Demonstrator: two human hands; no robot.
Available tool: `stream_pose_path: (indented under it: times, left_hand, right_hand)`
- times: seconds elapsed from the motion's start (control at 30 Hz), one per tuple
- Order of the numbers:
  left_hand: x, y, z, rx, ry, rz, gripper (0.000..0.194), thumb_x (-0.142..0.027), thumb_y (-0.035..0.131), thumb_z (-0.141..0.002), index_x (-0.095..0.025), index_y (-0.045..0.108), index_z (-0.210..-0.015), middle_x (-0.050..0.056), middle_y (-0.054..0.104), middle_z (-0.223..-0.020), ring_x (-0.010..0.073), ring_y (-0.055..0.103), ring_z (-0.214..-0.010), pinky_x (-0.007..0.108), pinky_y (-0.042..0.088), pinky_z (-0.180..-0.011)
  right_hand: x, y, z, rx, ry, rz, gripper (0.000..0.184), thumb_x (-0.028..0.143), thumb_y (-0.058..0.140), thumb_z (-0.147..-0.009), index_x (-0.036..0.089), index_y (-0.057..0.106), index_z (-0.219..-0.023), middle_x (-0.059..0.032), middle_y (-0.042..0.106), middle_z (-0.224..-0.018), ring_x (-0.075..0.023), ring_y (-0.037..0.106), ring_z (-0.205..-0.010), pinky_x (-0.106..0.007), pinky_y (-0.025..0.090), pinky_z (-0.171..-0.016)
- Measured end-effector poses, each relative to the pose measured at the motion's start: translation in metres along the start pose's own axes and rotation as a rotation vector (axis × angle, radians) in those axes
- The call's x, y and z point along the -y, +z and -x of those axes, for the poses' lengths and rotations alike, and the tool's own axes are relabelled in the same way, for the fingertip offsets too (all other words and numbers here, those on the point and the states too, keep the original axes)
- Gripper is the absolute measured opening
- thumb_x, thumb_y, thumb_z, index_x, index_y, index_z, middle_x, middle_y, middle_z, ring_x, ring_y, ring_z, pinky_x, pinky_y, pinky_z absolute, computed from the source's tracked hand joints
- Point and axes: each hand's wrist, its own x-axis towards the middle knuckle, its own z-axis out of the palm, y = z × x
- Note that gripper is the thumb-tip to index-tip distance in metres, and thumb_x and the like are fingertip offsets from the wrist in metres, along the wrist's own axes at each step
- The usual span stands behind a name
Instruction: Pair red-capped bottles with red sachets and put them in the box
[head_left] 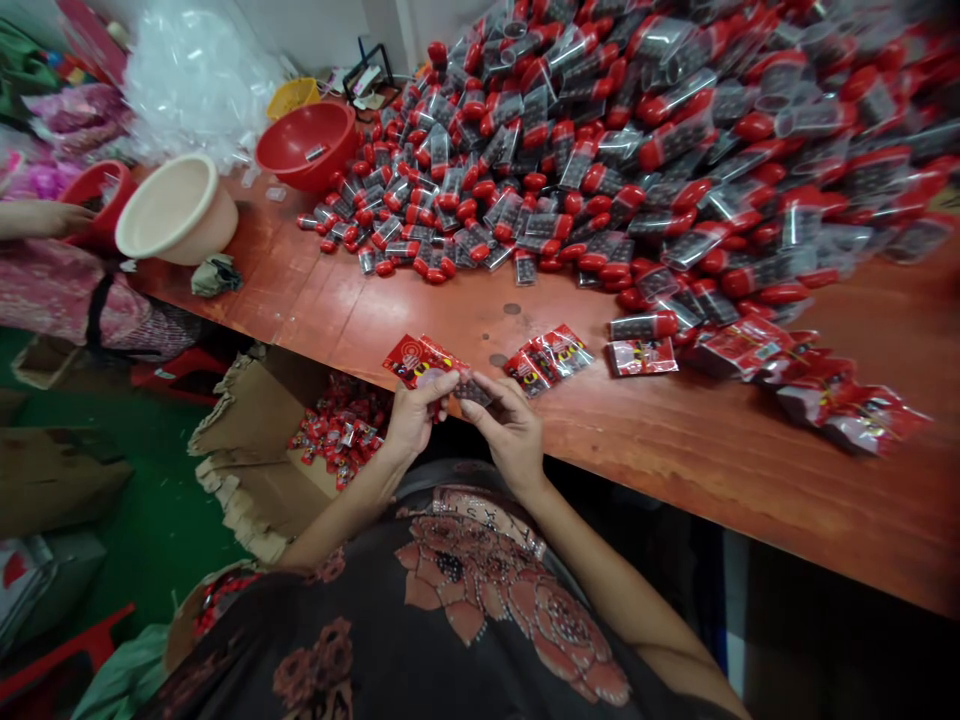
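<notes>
Seen from the head camera, the person's two hands work close together just over the near edge of the wooden surface (360,320), with the forearms reaching in from below. The left hand (411,420) is curled, its thumb pressed across a bunch of red foil sachets (420,360) that fan out above it. The right hand (508,432) is partly closed, its fingers (480,388) pinching a small clear pack of dark pieces (472,392) against the sachets, so the two hands nearly meet around the same spot. Both hands are closed on what they hold, not spread open.

Just to the right of the hands, a small group of red foil sachets (547,360) lies flat on the surface, with more (780,375) scattered farther right. Beyond them rises a large heap of clear tubes with red caps and dark contents (570,170).

Below the surface edge on the left, an open cardboard box (255,470) holds a pile of red packets (337,430). At the far left, a co-worker's hand (52,218) rests on the rim of a red basin (97,205), beside a cream basin (178,208). Another red basin (307,145) sits farther along, near a mound of clear plastic bags (195,85). The person's dark floral top (465,600) fills the bottom of the view.
</notes>
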Motion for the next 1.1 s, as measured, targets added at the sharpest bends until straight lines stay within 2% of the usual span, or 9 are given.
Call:
stream_pose_path:
  times: [0.17, 0.3, 0.43, 0.57, 0.7, 0.83, 0.93, 1.03, 1.1]
  left_hand:
    - [-0.004, 0.003, 0.001, 0.044, -0.016, -0.075, 0.026, -0.03, 0.082, -0.057, -0.013, 0.064, -0.066, -0.005, 0.051, -0.053, 0.0047, 0.042, -0.042, 0.018, 0.028, -0.034]
    - [-0.008, 0.007, -0.001, 0.007, 0.044, -0.009, 0.029, -0.028, 0.083, -0.057, -0.013, 0.067, -0.076, -0.003, 0.061, -0.063, 0.0024, 0.04, -0.042, 0.017, 0.027, -0.036]
    - [-0.015, 0.009, -0.004, 0.045, 0.045, -0.02, 0.038, -0.023, 0.084, -0.055, -0.015, 0.069, -0.088, -0.003, 0.064, -0.068, 0.0017, 0.041, -0.044, 0.016, 0.026, -0.038]
    - [-0.02, 0.008, -0.004, 0.125, 0.009, -0.094, 0.047, -0.024, 0.084, -0.054, -0.015, 0.07, -0.098, 0.0, 0.068, -0.074, 0.0013, 0.039, -0.043, 0.017, 0.025, -0.037]
    - [-0.023, 0.004, -0.005, 0.167, -0.016, -0.164, 0.05, -0.023, 0.085, -0.052, -0.014, 0.071, -0.099, 0.0, 0.067, -0.071, 0.0025, 0.041, -0.045, 0.017, 0.025, -0.038]
    - [-0.022, 0.003, -0.007, 0.166, 0.019, -0.08, 0.043, -0.028, 0.085, -0.056, -0.015, 0.068, -0.093, -0.002, 0.063, -0.068, 0.0032, 0.04, -0.046, 0.017, 0.026, -0.038]
    - [-0.018, 0.005, -0.007, 0.155, 0.003, 0.092, 0.034, -0.036, 0.083, -0.061, -0.016, 0.063, -0.079, -0.003, 0.057, -0.062, 0.003, 0.038, -0.044, 0.017, 0.026, -0.037]
    - [-0.015, 0.007, -0.006, 0.111, -0.007, 0.222, 0.039, -0.037, 0.085, -0.057, -0.016, 0.053, -0.066, -0.006, 0.045, -0.054, 0.0032, 0.039, -0.043, 0.016, 0.025, -0.035]
    - [-0.013, 0.008, -0.006, 0.094, -0.013, 0.205, 0.042, -0.035, 0.087, -0.054, -0.016, 0.05, -0.062, -0.007, 0.042, -0.053, 0.0033, 0.04, -0.043, 0.016, 0.025, -0.035]
  right_hand:
    - [-0.003, 0.002, 0.002, -0.055, 0.035, -0.047, 0.036, 0.021, 0.069, -0.083, 0.034, 0.067, -0.116, -0.0002, 0.061, -0.098, -0.0144, 0.062, -0.093, -0.034, 0.052, -0.086]
    - [-0.002, 0.003, 0.004, -0.077, -0.033, 0.049, 0.037, 0.019, 0.067, -0.084, 0.033, 0.066, -0.117, -0.0003, 0.058, -0.095, -0.0132, 0.06, -0.088, -0.03, 0.053, -0.079]
    - [0.004, 0.0, 0.004, -0.05, -0.127, 0.13, 0.039, 0.017, 0.064, -0.085, 0.035, 0.064, -0.121, 0.0003, 0.057, -0.092, -0.0124, 0.059, -0.082, -0.028, 0.053, -0.072]
    - [0.008, -0.003, 0.002, -0.035, -0.085, 0.135, 0.034, 0.02, 0.065, -0.085, 0.032, 0.066, -0.117, 0.0004, 0.058, -0.089, -0.013, 0.059, -0.079, -0.029, 0.053, -0.069]
    - [0.009, -0.007, -0.001, 0.033, -0.065, 0.152, 0.038, 0.021, 0.066, -0.085, 0.033, 0.064, -0.121, -0.0005, 0.057, -0.094, -0.0138, 0.059, -0.083, -0.03, 0.053, -0.071]
    - [0.01, -0.009, -0.003, 0.112, -0.096, 0.24, 0.048, 0.022, 0.062, -0.087, 0.039, 0.055, -0.131, -0.0007, 0.05, -0.092, -0.0141, 0.056, -0.082, -0.03, 0.054, -0.069]
    - [0.008, -0.007, -0.001, 0.01, -0.1, 0.231, 0.039, 0.023, 0.062, -0.087, 0.038, 0.061, -0.123, -0.0004, 0.05, -0.092, -0.0141, 0.056, -0.083, -0.03, 0.054, -0.07]
    - [0.002, -0.001, 0.002, -0.128, -0.022, 0.092, 0.029, 0.025, 0.067, -0.083, 0.03, 0.065, -0.112, 0.0002, 0.051, -0.095, -0.0132, 0.058, -0.083, -0.03, 0.056, -0.072]
    - [-0.001, 0.002, 0.004, -0.166, 0.045, -0.035, 0.026, 0.027, 0.07, -0.08, 0.027, 0.063, -0.106, 0.0014, 0.051, -0.094, -0.0119, 0.06, -0.079, -0.03, 0.057, -0.069]
